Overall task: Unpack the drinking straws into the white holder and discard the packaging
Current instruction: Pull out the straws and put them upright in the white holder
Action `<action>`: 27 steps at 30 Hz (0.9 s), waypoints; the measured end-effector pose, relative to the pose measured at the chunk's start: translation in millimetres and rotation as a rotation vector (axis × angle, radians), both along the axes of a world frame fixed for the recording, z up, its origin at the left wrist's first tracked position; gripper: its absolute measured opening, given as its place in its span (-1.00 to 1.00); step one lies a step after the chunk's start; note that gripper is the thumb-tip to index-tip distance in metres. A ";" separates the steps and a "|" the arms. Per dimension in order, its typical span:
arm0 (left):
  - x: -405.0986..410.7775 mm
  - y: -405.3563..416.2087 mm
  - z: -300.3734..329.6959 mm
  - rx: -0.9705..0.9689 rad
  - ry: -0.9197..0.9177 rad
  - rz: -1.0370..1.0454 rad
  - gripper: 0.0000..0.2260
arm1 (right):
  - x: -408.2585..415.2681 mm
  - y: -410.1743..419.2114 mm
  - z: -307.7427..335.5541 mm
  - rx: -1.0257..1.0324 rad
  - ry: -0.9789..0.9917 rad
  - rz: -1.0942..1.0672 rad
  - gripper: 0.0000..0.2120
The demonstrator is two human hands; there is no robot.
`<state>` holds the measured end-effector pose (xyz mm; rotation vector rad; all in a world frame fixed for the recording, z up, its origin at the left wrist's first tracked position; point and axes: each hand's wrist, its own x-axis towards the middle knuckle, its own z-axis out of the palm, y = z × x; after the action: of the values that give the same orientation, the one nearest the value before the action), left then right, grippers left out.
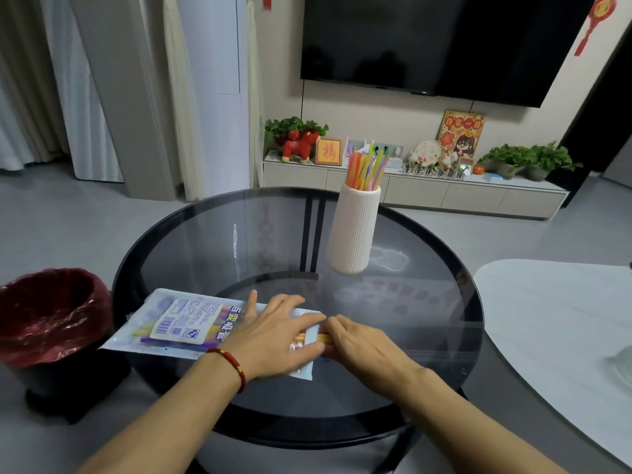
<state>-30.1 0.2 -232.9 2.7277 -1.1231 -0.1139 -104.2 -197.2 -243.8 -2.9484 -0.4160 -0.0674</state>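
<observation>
Many coloured straws already stand in the white holder point(354, 230) at 12 o'clock on the glass worktop point(444, 302). Your left hand point(273, 336) lies flat and open on the packet point(191, 325), while your right hand point(362, 343) pinches yellow straws point(323, 338) at its mouth. A few straws remain inside, and the packet must yet go into the red-lined bin point(51, 316) at 9 o'clock.

I see a pale grey smooth floor point(68, 213) w/ long whitish curtains point(30, 80) at left. Big black wall-mounted TV point(427, 42) on cream wall, above a low white cabinet point(410, 193) w/ green leafy potted plants point(523, 159) and ornaments.
</observation>
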 end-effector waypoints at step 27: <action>-20.0 -48.6 -1.8 -0.243 -0.185 -0.244 -0.51 | -36.1 -42.1 51.4 -0.403 -0.162 -0.100 -0.78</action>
<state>-50.2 -48.5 -234.7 2.4186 -1.4140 0.2313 -140.2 -239.3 -192.4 -3.3752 -0.3359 -0.2667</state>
